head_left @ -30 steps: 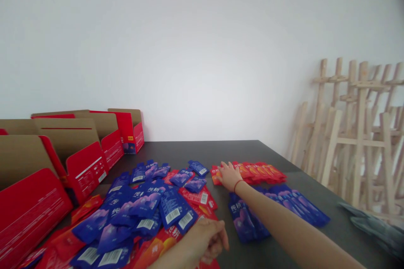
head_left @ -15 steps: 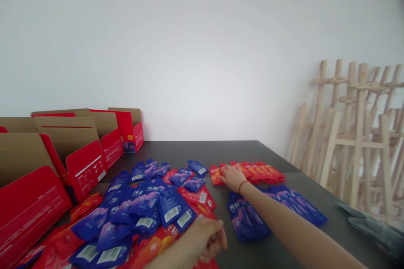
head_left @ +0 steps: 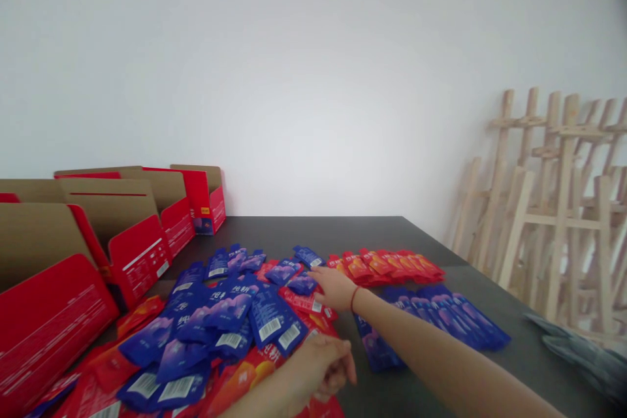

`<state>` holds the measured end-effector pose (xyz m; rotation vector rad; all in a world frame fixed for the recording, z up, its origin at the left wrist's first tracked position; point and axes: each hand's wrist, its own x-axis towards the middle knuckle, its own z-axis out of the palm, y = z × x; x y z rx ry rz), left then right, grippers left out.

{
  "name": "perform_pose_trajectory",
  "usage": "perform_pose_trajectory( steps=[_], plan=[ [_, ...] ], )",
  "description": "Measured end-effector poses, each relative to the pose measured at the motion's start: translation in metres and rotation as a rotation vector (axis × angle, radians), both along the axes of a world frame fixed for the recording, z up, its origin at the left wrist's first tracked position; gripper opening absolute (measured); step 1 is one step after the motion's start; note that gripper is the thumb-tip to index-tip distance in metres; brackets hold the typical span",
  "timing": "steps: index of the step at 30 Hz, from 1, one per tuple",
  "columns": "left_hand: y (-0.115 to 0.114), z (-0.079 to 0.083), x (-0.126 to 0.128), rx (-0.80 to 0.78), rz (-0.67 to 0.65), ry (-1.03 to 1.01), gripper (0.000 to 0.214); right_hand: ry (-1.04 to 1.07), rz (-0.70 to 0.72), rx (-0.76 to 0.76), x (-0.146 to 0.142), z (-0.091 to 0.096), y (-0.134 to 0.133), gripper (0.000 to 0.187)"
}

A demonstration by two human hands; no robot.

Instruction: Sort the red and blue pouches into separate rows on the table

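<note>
My right hand (head_left: pixel 337 286) reaches over the right edge of a mixed pile, fingers stretched out at a small blue pouch (head_left: pixel 301 284). Nothing shows held in it. My left hand (head_left: pixel 327 366) hovers low at the near side of the pile, its fingers curled in, with no item visible in them. Under and beside that hand lie red-orange pouches (head_left: pixel 255 359). Blue pouches with barcodes (head_left: pixel 267 317) cover much of the heap. Right of the pile, a row of overlapping red pouches (head_left: pixel 386 266) lies behind a row of blue pouches (head_left: pixel 460 317), partly hidden by my right forearm.
Open red cardboard boxes (head_left: pixel 142 255) line the left side of the dark table (head_left: pixel 313 232). A grey plastic bag (head_left: pixel 578 353) lies at the right edge. Wooden easels (head_left: pixel 558 209) stand beyond the table, against the white wall (head_left: pixel 313 78).
My right hand has moved left, from the row of red pouches to the blue pouch at the pile's edge. The left hand stays almost where it was, still curled.
</note>
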<state>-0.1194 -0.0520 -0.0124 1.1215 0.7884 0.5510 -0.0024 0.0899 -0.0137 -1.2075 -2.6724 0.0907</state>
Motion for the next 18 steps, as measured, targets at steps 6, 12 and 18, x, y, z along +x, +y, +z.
perform_pose_trajectory(
  steps=[6,12,18],
  plan=[
    [-0.002,0.012,-0.006,0.136,0.012,0.077,0.035,0.1,-0.236,-0.006,0.039,0.006,0.015,0.029],
    [0.048,0.048,0.024,0.514,0.124,0.487,0.03,0.091,-0.616,-0.027,0.149,0.036,0.057,0.028],
    [0.152,0.033,0.072,0.617,0.337,0.948,0.038,0.033,-0.894,-0.084,0.237,0.037,0.065,0.031]
  ],
)
